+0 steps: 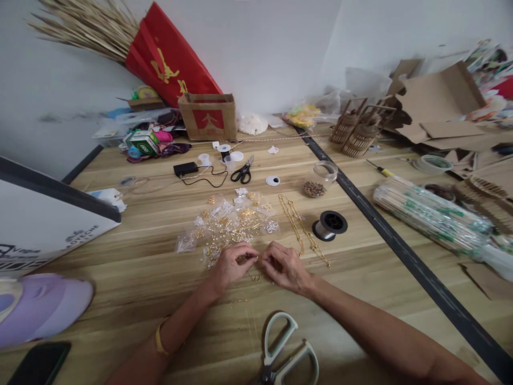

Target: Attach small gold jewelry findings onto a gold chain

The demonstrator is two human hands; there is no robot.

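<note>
My left hand [234, 264] is closed in a pinch at the near edge of a spread of small gold and clear beads and findings [230, 230]. Close beside it, my right hand [285, 269] pinches too, its fingertips almost meeting the left ones. Whatever lies between the fingers is too small to name; a tiny gold glint shows at the left fingertips. Below the hands lies a short piece of gold chain [239, 303], with thin clear thread near it. Large pale-handled scissors [280, 347] rest at the front edge of view.
Gold chains [294, 222] and a black spool of line [331, 225] lie to the right. Beyond are black scissors [242, 171] and a jar of beads [315, 188]. Bagged sticks [433, 211] occupy the right; a white box [52, 214] and a phone [38, 363] the left.
</note>
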